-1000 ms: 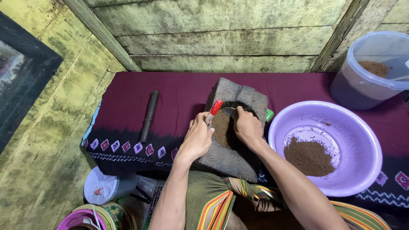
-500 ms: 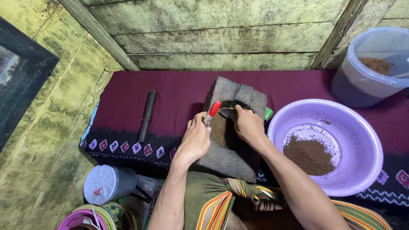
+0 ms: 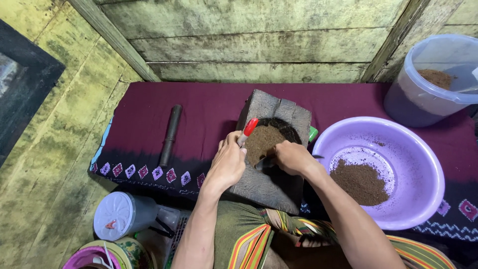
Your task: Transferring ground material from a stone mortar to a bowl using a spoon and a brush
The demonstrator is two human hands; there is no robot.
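Looks like the scooping stage here; the left hand has its grip closed round a red-handled tool, tip down at the edge of the brown powder heaped in the hollow of the dark wooden mortar block; that block sits on the maroon cloth right in front of the person; the right hand is curled over a dark utensil at the hollow's near rim, what kind I can't tell; I'd guess the next move needs a careful lift so powder doesn't spill before reaching the purple basin, just right of the block, already holding 1 pile.
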